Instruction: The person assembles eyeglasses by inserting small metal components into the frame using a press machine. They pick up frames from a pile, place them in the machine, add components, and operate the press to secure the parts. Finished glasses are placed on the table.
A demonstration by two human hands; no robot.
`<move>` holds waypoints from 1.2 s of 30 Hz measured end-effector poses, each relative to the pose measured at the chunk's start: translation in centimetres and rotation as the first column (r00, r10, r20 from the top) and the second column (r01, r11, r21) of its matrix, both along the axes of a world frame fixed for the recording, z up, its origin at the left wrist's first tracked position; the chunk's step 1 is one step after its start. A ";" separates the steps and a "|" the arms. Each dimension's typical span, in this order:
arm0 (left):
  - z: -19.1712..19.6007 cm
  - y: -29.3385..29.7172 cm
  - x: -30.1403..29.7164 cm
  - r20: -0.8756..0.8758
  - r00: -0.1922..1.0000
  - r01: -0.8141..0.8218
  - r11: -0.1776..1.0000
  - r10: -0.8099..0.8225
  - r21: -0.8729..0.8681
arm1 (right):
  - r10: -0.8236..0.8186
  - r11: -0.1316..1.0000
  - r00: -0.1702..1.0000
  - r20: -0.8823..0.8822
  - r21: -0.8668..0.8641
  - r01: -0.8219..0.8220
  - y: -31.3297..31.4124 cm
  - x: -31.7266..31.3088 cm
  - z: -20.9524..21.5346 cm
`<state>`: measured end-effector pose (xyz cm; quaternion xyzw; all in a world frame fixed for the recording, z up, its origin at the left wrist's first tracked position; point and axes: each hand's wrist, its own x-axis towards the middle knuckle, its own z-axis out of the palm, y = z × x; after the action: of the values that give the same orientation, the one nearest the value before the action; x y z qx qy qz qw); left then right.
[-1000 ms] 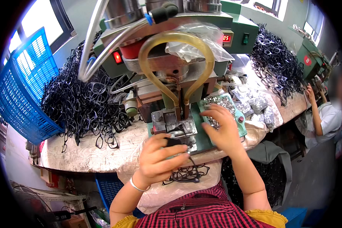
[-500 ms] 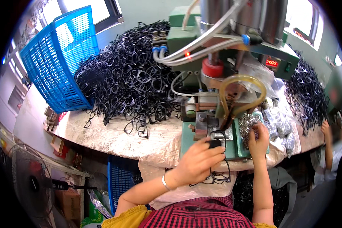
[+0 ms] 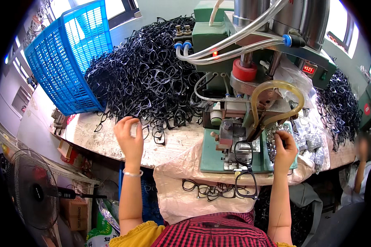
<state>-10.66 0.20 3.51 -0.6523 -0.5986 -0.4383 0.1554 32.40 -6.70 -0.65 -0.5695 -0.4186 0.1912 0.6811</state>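
Observation:
My left hand [image 3: 130,138] is raised at the front edge of a large heap of black spectacle frames [image 3: 152,78]. Its thumb and fingers are apart, and I see nothing between them. On the right, my right hand [image 3: 286,150] is closed in a pinch at a green tray [image 3: 293,164] of small shiny metal pieces [image 3: 271,142]. Whatever its fingertips hold is hidden. Between my hands, a black spectacle frame [image 3: 255,181] sits at the fixture of a green press [image 3: 210,154], one rim hanging past the base's front edge.
Several spectacle frames [image 3: 210,191] lie on the pinkish sheet [image 3: 173,175] before me. A blue plastic basket [image 3: 64,66] leans at the left of the heap. Bags of metal parts [image 3: 315,142] lie beyond the tray. A fan [image 3: 35,191] stands lower left; another person [image 3: 360,177] is at far right.
My left hand has left the press and moved left to the heap. The spectacle frame it was at stays in the fixture. My right hand remains at the tray, its fingers now pinched.

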 end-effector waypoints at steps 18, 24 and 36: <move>-6.4 1.2 2.9 -0.159 0.982 0.052 0.959 -0.099 -0.278 | 0.184 0.983 0.923 0.339 -0.059 -0.174 -3.6 -2.9 6.6; -5.6 -2.1 4.4 0.326 0.934 0.200 0.971 -0.148 -0.129 | 0.150 0.985 0.989 0.005 0.082 -0.149 -0.4 -6.2 4.1; -8.2 2.3 -0.7 0.836 -0.419 0.350 0.786 -0.354 0.509 | 0.432 0.902 0.833 -0.346 0.161 -0.401 -0.7 -7.7 6.7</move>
<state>-11.36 2.54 -4.72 -0.2067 -0.2295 -0.7942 -0.5233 24.67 -7.42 6.04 -0.3894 -0.4028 0.4224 0.7126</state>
